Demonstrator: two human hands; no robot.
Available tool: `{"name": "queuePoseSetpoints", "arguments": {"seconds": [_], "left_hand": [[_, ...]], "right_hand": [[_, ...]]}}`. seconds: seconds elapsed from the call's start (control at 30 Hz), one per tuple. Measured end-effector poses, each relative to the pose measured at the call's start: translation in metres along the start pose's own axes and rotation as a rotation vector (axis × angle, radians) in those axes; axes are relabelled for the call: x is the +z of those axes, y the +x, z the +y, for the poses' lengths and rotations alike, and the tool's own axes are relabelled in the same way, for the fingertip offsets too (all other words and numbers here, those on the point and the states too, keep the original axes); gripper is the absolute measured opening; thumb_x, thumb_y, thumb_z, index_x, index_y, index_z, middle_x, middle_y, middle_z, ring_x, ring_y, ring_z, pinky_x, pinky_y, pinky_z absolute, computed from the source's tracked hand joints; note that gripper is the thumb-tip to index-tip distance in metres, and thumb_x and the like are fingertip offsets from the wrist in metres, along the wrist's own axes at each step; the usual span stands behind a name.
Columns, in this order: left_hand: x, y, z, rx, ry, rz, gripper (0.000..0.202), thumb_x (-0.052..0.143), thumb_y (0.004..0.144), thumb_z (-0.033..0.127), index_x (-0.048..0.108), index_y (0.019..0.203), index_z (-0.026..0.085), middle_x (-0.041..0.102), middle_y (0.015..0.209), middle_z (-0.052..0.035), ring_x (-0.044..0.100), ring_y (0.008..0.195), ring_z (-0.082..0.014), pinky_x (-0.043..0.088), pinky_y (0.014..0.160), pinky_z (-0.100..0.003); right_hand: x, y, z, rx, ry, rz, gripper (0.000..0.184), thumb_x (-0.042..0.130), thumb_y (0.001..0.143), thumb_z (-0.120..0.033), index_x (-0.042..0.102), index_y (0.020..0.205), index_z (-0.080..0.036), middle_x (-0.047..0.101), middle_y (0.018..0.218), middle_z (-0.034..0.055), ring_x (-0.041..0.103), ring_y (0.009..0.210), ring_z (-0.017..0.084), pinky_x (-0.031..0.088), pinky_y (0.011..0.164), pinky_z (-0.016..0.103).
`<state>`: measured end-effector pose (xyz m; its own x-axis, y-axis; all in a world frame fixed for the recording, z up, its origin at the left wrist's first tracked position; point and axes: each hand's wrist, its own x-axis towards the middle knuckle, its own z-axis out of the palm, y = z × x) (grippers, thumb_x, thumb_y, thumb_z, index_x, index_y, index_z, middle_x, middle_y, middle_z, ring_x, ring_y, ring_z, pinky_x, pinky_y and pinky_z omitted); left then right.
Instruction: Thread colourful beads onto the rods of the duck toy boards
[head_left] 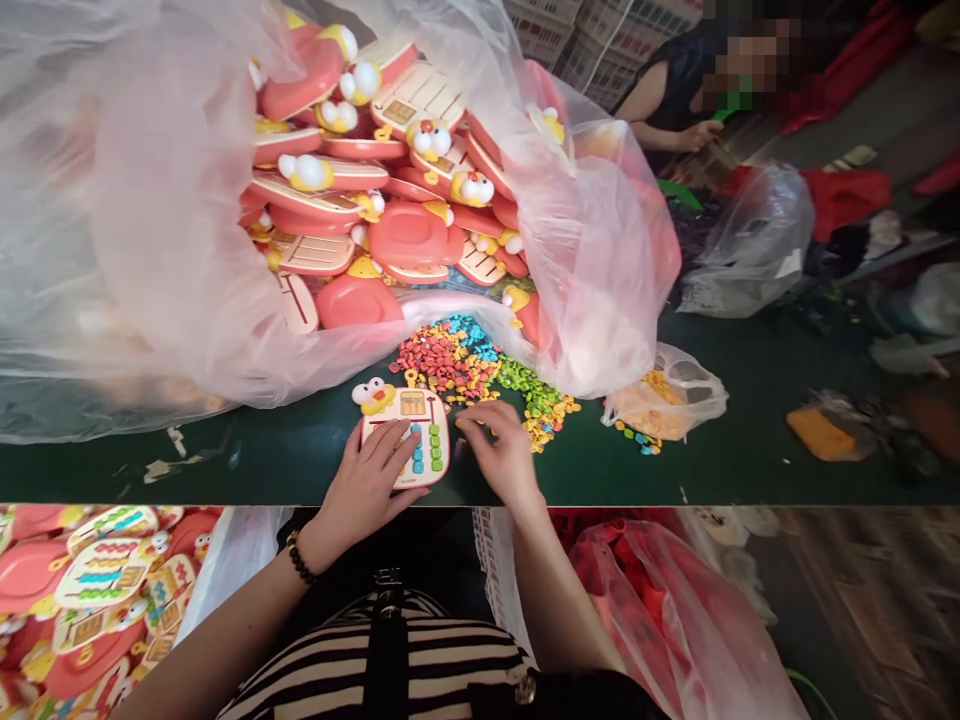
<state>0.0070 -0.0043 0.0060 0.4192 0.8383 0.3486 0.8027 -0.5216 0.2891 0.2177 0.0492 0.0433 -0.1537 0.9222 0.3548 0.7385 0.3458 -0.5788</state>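
On the dark green table (262, 470), near its front edge, the left hand (367, 480) lies spread across a cream, red-rimmed plastic duck-headed board (427, 440). Blue beads (418, 452) and green beads (436, 448) look fitted; what remains is hidden. The right hand (504, 450) curls narrowly alongside, its contents indiscernible.

Left hand (366, 484) palm down (right hand (504, 450) curled).

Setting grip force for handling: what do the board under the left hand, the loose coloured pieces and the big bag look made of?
Board: probably hard moulded plastic, smooth; crisp rounded rim, even colour.
Loose coloured pieces: likely moulded plastic, too small to judge finish; bright solid colours.
Big bag: thin plastic film, translucent and slightly shiny; creases, contents show through.
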Motion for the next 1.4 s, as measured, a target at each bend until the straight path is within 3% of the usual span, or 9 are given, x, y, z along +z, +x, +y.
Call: {"name": "queuePoseSetpoints", "arguments": {"seconds": [0.1,0.23,0.37,0.6,0.77,0.9,1.1,1.23,1.4], "left_hand": [[0.001,0.0,0.0,0.012,-0.007,0.018,0.049,0.055,0.089,0.044,0.052,0.13,0.017,0.055,0.135,-0.0166,0.051,0.124,-0.0304,0.031,0.108,-0.052],[0.001,0.0,0.0,0.014,-0.025,0.021,0.049,0.054,0.09,0.043,0.051,0.132,0.017,0.055,0.135,-0.0167,0.051,0.123,-0.0311,0.032,0.107,-0.052],[0.001,0.0,0.001,0.027,-0.018,0.023,0.049,0.054,0.09,0.042,0.051,0.132,0.017,0.055,0.134,-0.0171,0.052,0.122,-0.0314,0.033,0.106,-0.052],[0.002,0.0,0.002,0.019,0.015,0.021,0.047,0.053,0.09,0.044,0.053,0.128,0.015,0.055,0.135,-0.017,0.051,0.123,-0.0307,0.032,0.107,-0.052],[0.003,0.0,0.001,0.028,0.006,0.033,0.048,0.055,0.089,0.044,0.054,0.128,0.015,0.055,0.135,-0.0172,0.05,0.123,-0.0314,0.031,0.107,-0.052],[0.002,0.001,0.001,0.037,0.013,0.041,0.048,0.054,0.09,0.045,0.054,0.127,0.015,0.055,0.134,-0.0173,0.051,0.122,-0.0312,0.032,0.106,-0.052],[0.001,0.001,0.002,0.028,0.022,0.025,0.049,0.052,0.091,0.047,0.053,0.128,0.014,0.056,0.134,-0.0165,0.051,0.123,-0.0302,0.031,0.107,-0.051],[0.0,0.001,0.001,0.002,0.015,-0.016,0.049,0.051,0.091,0.048,0.053,0.129,0.016,0.055,0.135,-0.0154,0.049,0.126,-0.0286,0.029,0.109,-0.05],[0.001,0.001,0.0,-0.016,-0.003,-0.033,0.053,0.054,0.088,0.05,0.053,0.129,0.017,0.054,0.136,-0.015,0.047,0.126,-0.0289,0.027,0.11,-0.05]], "right_hand": [[-0.043,-0.023,0.041,0.212,-0.174,0.365,0.023,0.052,0.089,-0.035,0.071,0.088,-0.022,0.068,0.09,0.0079,0.062,0.085,0.022,0.051,0.081,0.039],[-0.084,-0.045,0.103,0.454,-0.252,0.397,0.028,0.055,0.081,-0.039,0.072,0.087,-0.017,0.068,0.082,0.0087,0.058,0.064,0.019,0.051,0.068,0.037],[-0.086,-0.039,0.135,0.513,-0.176,0.335,0.035,0.054,0.078,-0.043,0.074,0.09,-0.016,0.068,0.079,0.0074,0.055,0.061,0.018,0.05,0.067,0.036],[-0.072,-0.016,0.145,0.458,-0.162,0.376,0.032,0.059,0.075,-0.044,0.076,0.082,-0.017,0.065,0.074,0.0066,0.055,0.061,0.018,0.05,0.069,0.038],[-0.073,-0.024,0.138,0.45,-0.123,0.477,0.034,0.059,0.075,-0.047,0.074,0.079,-0.016,0.067,0.093,0.012,0.061,0.079,0.022,0.051,0.071,0.037],[-0.07,-0.031,0.112,0.587,0.303,0.561,0.036,0.067,0.072,-0.051,0.071,0.085,-0.017,0.068,0.08,0.0061,0.062,0.07,0.017,0.048,0.056,0.028],[-0.047,-0.03,0.046,0.656,0.964,0.185,0.03,0.081,0.067,-0.039,0.072,0.091,-0.023,0.065,0.074,-0.0004,0.059,0.064,0.011,0.048,0.055,0.023],[-0.026,-0.02,0.016,0.592,1.091,0.009,0.03,0.082,0.067,-0.033,0.071,0.094,-0.026,0.064,0.076,-0.002,0.058,0.064,0.01,0.048,0.055,0.023],[-0.002,-0.008,0.005,0.497,1.018,-0.074,0.022,0.078,0.072,-0.038,0.068,0.087,-0.025,0.063,0.072,-0.0028,0.059,0.063,0.011,0.049,0.057,0.023]]}}
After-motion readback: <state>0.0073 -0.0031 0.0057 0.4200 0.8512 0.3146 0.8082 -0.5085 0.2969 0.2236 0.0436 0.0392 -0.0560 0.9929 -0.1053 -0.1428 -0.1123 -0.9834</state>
